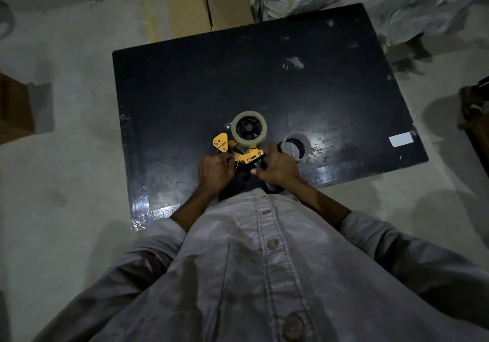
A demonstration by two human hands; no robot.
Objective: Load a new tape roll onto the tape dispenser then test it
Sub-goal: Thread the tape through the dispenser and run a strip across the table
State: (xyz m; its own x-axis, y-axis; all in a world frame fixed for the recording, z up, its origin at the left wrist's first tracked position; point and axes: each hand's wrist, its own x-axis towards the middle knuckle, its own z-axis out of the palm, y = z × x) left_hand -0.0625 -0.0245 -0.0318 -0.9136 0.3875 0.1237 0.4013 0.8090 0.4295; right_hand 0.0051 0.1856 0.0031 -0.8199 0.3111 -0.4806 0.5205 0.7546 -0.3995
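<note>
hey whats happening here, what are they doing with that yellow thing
A person is standing over a black table working on a yellow and black tape dispenser. A roll of clear tape already sits on the dispenser's hub. The left hand is at the yellow front end and the right hand is at the black handle side, both close around it. A near-empty tape core lies on the table just right of the dispenser. Whether the tape is threaded yet cannot be seen.

A pale grey buttoned shirt point(264, 262) (sleeves rolled up).
</note>
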